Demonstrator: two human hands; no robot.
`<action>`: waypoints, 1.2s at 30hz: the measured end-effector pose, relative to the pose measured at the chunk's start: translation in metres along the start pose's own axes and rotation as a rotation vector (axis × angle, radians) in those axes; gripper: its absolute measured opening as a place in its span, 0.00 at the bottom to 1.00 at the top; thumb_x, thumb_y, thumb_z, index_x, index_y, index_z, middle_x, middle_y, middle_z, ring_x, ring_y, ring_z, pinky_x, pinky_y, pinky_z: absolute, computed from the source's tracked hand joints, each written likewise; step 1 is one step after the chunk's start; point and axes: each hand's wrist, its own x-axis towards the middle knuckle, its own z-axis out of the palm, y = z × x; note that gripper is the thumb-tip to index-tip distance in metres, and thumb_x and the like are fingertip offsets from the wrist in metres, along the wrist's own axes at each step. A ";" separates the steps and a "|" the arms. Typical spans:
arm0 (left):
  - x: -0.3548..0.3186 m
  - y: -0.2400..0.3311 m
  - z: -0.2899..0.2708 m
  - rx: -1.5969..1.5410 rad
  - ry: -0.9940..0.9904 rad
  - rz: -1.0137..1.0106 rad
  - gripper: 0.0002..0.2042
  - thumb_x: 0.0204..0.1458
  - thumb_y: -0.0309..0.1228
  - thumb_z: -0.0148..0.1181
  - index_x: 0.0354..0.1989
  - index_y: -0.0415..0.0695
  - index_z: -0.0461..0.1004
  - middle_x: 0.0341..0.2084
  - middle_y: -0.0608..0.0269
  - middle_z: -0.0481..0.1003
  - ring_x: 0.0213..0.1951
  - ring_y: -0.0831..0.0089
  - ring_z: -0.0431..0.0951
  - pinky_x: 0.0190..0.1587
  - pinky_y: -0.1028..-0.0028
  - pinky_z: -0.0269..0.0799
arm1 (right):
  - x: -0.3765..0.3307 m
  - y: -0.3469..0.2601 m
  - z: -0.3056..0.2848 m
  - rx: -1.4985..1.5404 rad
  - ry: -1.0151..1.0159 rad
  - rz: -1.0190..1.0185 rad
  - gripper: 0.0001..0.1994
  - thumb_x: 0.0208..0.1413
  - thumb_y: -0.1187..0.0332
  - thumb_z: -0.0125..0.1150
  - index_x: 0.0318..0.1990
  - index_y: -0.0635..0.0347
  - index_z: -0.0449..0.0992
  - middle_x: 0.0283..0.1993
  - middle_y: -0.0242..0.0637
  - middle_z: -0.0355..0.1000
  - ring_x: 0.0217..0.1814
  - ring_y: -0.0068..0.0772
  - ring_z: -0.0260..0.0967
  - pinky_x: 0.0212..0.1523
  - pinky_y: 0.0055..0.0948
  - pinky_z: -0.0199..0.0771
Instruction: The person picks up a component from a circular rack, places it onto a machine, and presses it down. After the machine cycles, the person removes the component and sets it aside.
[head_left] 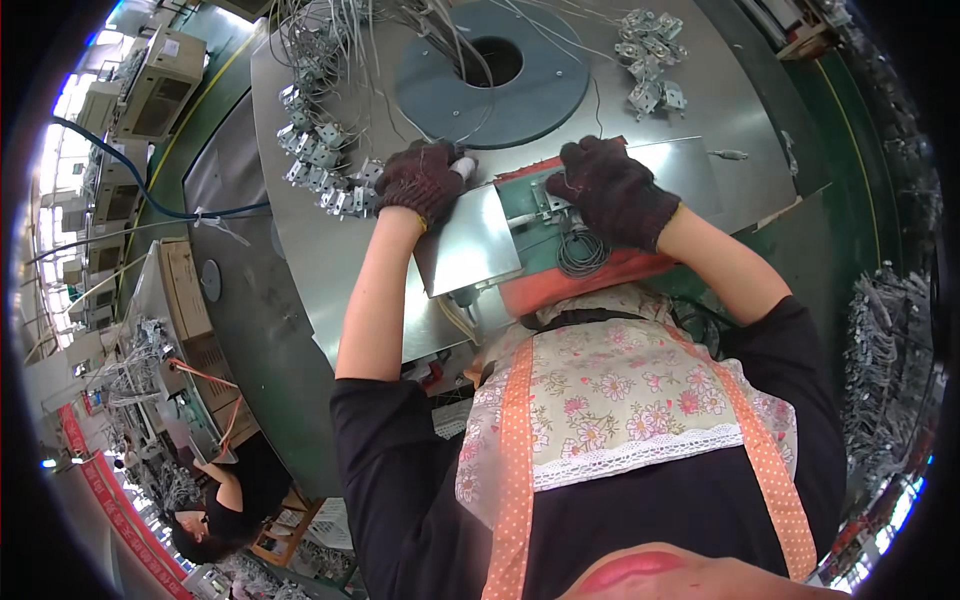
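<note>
My left hand (425, 182), in a dark maroon knitted glove, is closed at the far left corner of a shiny metal plate (468, 245). A small white piece (463, 168) shows at its fingertips; what else the fingers hold is hidden. My right hand (618, 195), gloved the same way, curls round a small metal bracket (550, 198) over a green strip between two metal plates. Grey cable lies in a coil (583, 253) just below the bracket. A pale connector (521, 220) points from the bracket toward the left plate.
Several metal brackets with wires (325, 150) line the table's left side; another cluster (650, 65) sits far right. A grey round disc (545, 90) with a central hole carries a cable bundle. Orange cloth (600, 280) hangs at the near edge. A co-worker (225, 505) sits lower left.
</note>
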 end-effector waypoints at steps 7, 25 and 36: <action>-0.045 0.027 0.022 0.014 0.722 0.408 0.11 0.58 0.37 0.62 0.43 0.45 0.81 0.30 0.53 0.77 0.40 0.53 0.79 0.56 0.55 0.70 | -0.016 -0.020 0.031 0.060 0.127 0.165 0.27 0.54 0.69 0.57 0.64 0.59 0.69 0.43 0.51 0.71 0.45 0.48 0.71 0.44 0.46 0.72; -0.055 0.111 0.050 0.078 0.219 0.455 0.26 0.56 0.47 0.59 0.56 0.40 0.76 0.47 0.44 0.80 0.53 0.49 0.78 0.66 0.52 0.63 | -0.059 0.140 -0.012 0.280 0.403 0.078 0.16 0.49 0.66 0.72 0.47 0.50 0.82 0.49 0.43 0.76 0.56 0.49 0.73 0.56 0.44 0.76; -0.065 0.113 0.057 -0.058 0.375 0.445 0.20 0.54 0.27 0.52 0.55 0.32 0.74 0.38 0.44 0.80 0.55 0.48 0.75 0.67 0.51 0.61 | -0.093 0.198 0.051 0.323 0.311 0.375 0.31 0.55 0.72 0.64 0.68 0.56 0.66 0.65 0.53 0.68 0.66 0.55 0.68 0.63 0.44 0.72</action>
